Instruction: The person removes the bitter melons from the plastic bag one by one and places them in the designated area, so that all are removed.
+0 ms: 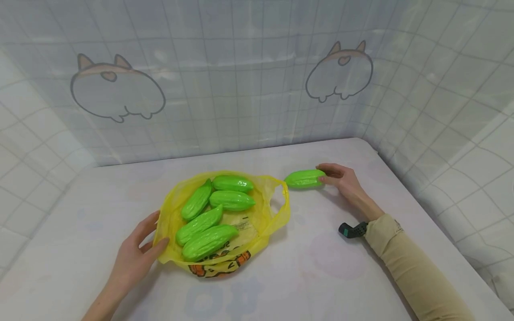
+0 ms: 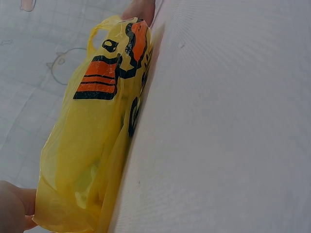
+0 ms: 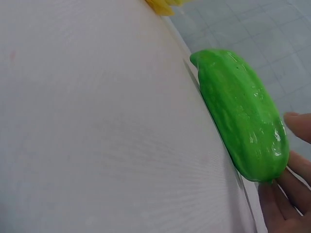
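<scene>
A yellow plastic bag [image 1: 263, 223] lies wide-mouthed on the table, with several shiny green toy bitter melons [image 1: 232, 200] inside it. At the bag's left side my left hand [image 1: 136, 249] pinches the rim between thumb and fingers. In the left wrist view those fingers [image 2: 17, 206] show at the lower left, against the yellow plastic [image 2: 73, 150]. Right of the bag's handle loop, one more toy bitter melon [image 1: 303, 179] lies on its side. My right hand [image 1: 343, 180] holds its right end, thumb in front and fingers behind. The right wrist view shows this bitter melon [image 3: 243, 116] closely, its tip pointing away from the hand.
The white table [image 1: 313, 267] ends at a back wall hung with a tile-patterned sheet [image 1: 241, 89] bearing cartoon animal drawings. Similar sheets [image 1: 462, 111] stand at both sides. A black device [image 1: 353, 230] is worn at the right wrist. The bag's handle loop [image 1: 283, 200] reaches rightward.
</scene>
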